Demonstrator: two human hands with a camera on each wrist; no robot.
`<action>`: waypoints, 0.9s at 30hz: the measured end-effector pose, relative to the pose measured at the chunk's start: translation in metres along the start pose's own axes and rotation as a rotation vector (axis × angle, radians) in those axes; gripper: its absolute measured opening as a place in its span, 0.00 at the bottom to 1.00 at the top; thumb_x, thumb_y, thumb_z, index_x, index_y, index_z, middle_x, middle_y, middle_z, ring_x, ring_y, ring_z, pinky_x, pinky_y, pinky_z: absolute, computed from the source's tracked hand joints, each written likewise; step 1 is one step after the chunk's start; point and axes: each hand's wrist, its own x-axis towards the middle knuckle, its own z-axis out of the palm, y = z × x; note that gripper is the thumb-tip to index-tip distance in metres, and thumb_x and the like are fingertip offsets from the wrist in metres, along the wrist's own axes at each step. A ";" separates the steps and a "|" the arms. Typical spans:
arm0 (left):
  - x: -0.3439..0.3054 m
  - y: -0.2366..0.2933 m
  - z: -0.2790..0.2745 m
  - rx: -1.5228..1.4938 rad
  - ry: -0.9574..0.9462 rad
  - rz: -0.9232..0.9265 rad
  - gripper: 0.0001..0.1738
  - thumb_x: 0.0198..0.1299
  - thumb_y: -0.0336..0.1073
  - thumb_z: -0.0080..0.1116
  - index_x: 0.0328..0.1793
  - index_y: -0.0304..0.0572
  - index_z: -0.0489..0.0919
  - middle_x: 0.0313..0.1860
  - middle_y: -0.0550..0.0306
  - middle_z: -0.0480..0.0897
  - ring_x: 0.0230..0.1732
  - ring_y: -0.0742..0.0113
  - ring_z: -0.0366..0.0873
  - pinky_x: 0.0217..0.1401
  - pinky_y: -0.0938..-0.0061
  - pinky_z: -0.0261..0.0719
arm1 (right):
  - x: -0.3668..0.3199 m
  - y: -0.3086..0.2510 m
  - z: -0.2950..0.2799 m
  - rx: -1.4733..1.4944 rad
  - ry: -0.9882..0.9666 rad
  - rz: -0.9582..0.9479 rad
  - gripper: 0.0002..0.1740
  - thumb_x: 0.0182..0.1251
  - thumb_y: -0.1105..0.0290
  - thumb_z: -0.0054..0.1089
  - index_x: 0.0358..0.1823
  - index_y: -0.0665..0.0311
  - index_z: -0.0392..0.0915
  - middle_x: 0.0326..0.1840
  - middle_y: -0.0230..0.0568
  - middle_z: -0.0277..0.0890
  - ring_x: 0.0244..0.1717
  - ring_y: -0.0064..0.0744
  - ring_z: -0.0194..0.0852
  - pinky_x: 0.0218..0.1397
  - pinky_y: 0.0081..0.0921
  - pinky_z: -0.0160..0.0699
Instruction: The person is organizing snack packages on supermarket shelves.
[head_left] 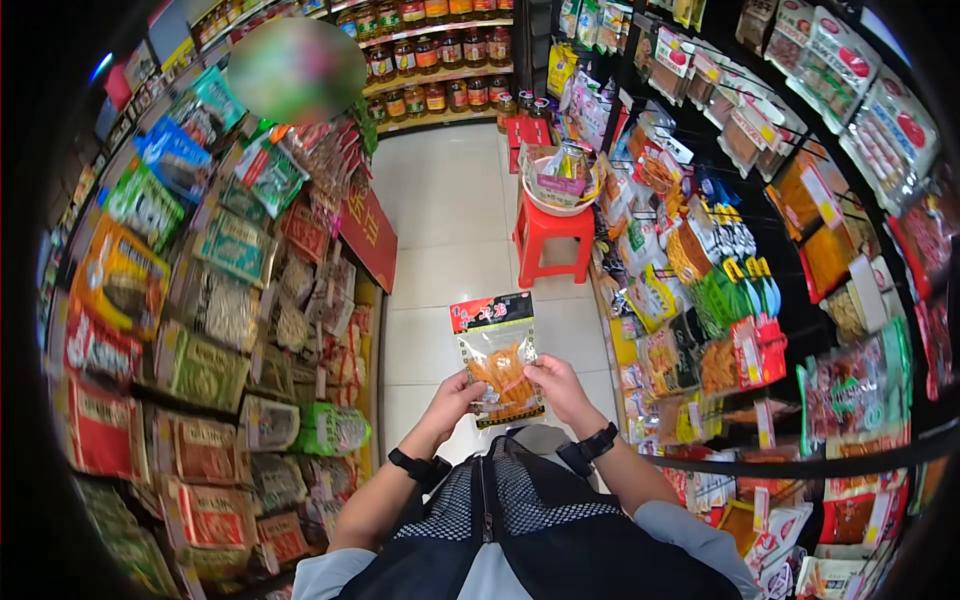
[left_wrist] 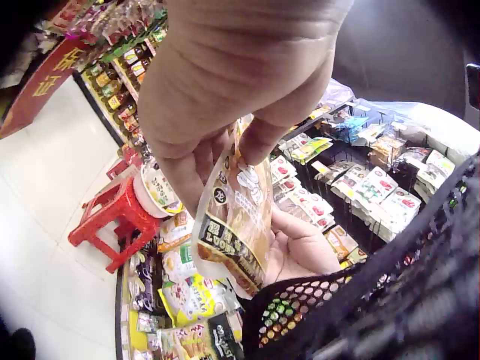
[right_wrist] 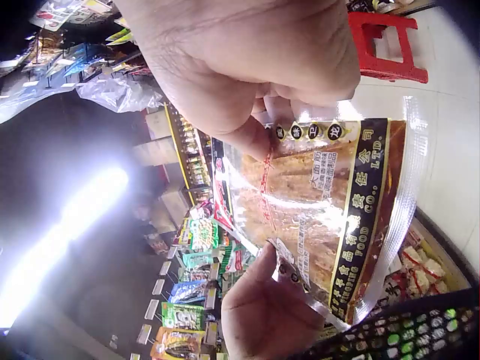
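A clear snack packet (head_left: 503,350) with a red and black top and orange-brown strips inside is held between both hands in front of the body. My left hand (head_left: 455,402) pinches its left edge, thumb on the front. My right hand (head_left: 560,387) pinches the right edge. In the left wrist view the left hand (left_wrist: 240,82) grips the packet (left_wrist: 244,206), with the other hand's palm behind it. The right wrist view shows the right hand (right_wrist: 247,67) with its thumb on the packet (right_wrist: 315,202) and the left hand (right_wrist: 262,311) at the opposite edge.
Packed snack shelves (head_left: 215,400) line the left side, and hanging packets (head_left: 740,300) fill the right. A red stool (head_left: 553,240) carrying a basket (head_left: 560,208) stands ahead on the tiled floor (head_left: 440,270). Jars (head_left: 430,55) line shelves at the back. A red sign (head_left: 370,232) leans at the left.
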 end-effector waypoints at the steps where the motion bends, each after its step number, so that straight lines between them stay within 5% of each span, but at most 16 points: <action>1: 0.018 0.021 -0.006 0.011 0.008 0.001 0.17 0.71 0.35 0.53 0.62 0.37 0.76 0.49 0.59 0.84 0.46 0.72 0.83 0.48 0.73 0.82 | 0.025 -0.013 0.000 0.018 -0.019 -0.009 0.04 0.75 0.68 0.57 0.44 0.60 0.78 0.36 0.25 0.77 0.34 0.12 0.70 0.36 0.13 0.65; 9: 0.139 0.098 -0.078 -0.081 0.059 -0.005 0.14 0.71 0.34 0.54 0.60 0.40 0.76 0.47 0.60 0.84 0.45 0.73 0.83 0.47 0.75 0.82 | 0.188 -0.082 0.017 -0.092 -0.074 0.053 0.07 0.74 0.66 0.58 0.46 0.60 0.79 0.37 0.22 0.75 0.36 0.11 0.67 0.36 0.14 0.62; 12: 0.200 0.122 -0.109 -0.111 0.020 -0.011 0.15 0.71 0.33 0.53 0.61 0.40 0.75 0.50 0.59 0.83 0.47 0.71 0.83 0.49 0.74 0.83 | 0.259 -0.084 0.009 -0.111 -0.058 0.071 0.09 0.73 0.66 0.59 0.47 0.64 0.78 0.40 0.25 0.77 0.39 0.14 0.71 0.43 0.17 0.69; 22: 0.418 0.249 -0.225 -0.094 -0.175 -0.055 0.20 0.71 0.31 0.52 0.68 0.40 0.71 0.57 0.58 0.82 0.54 0.69 0.82 0.56 0.70 0.81 | 0.486 -0.145 0.020 -0.161 0.125 0.158 0.12 0.72 0.68 0.59 0.52 0.65 0.78 0.40 0.27 0.78 0.38 0.15 0.73 0.41 0.17 0.73; 27: 0.501 0.299 -0.254 0.019 -0.298 -0.106 0.20 0.70 0.31 0.53 0.67 0.41 0.73 0.54 0.59 0.83 0.52 0.70 0.82 0.54 0.69 0.82 | 0.546 -0.161 0.019 -0.050 0.260 0.143 0.18 0.71 0.69 0.60 0.59 0.66 0.76 0.46 0.30 0.79 0.45 0.19 0.78 0.50 0.20 0.78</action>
